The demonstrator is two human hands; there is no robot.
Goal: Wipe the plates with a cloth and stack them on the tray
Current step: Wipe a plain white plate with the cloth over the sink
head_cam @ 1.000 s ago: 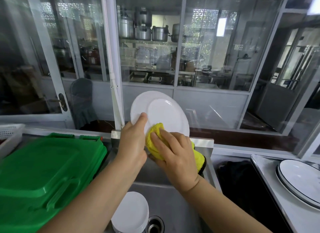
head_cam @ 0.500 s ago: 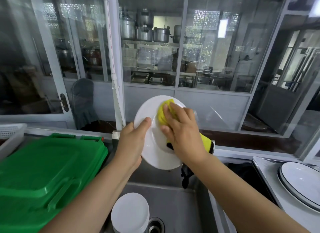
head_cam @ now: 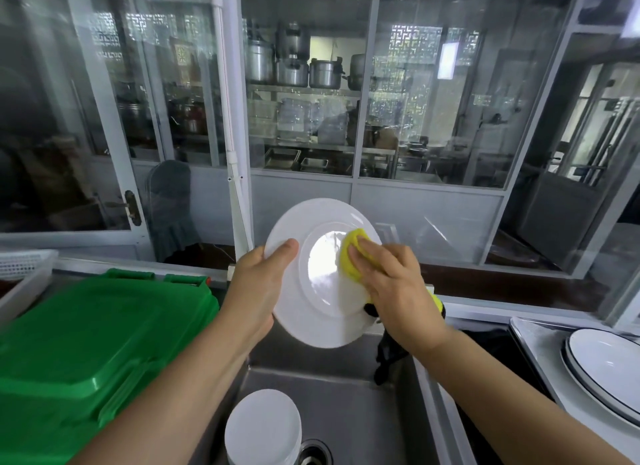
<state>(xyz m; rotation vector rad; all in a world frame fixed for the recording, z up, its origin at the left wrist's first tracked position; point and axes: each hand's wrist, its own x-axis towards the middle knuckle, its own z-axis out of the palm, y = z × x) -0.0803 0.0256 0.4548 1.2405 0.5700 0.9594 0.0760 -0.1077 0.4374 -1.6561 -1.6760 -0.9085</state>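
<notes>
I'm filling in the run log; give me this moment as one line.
phase: wiping | left hand: grips white plate rim, over sink | right hand: presses yellow cloth on plate | tray: not reached

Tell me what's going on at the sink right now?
A person is wiping a white plate held tilted above the sink. The left hand grips its rim while the right hand presses a yellow cloth against its face. A stack of white plates sits in the sink; dark-rimmed plates lie on the tray to the right.
</notes>
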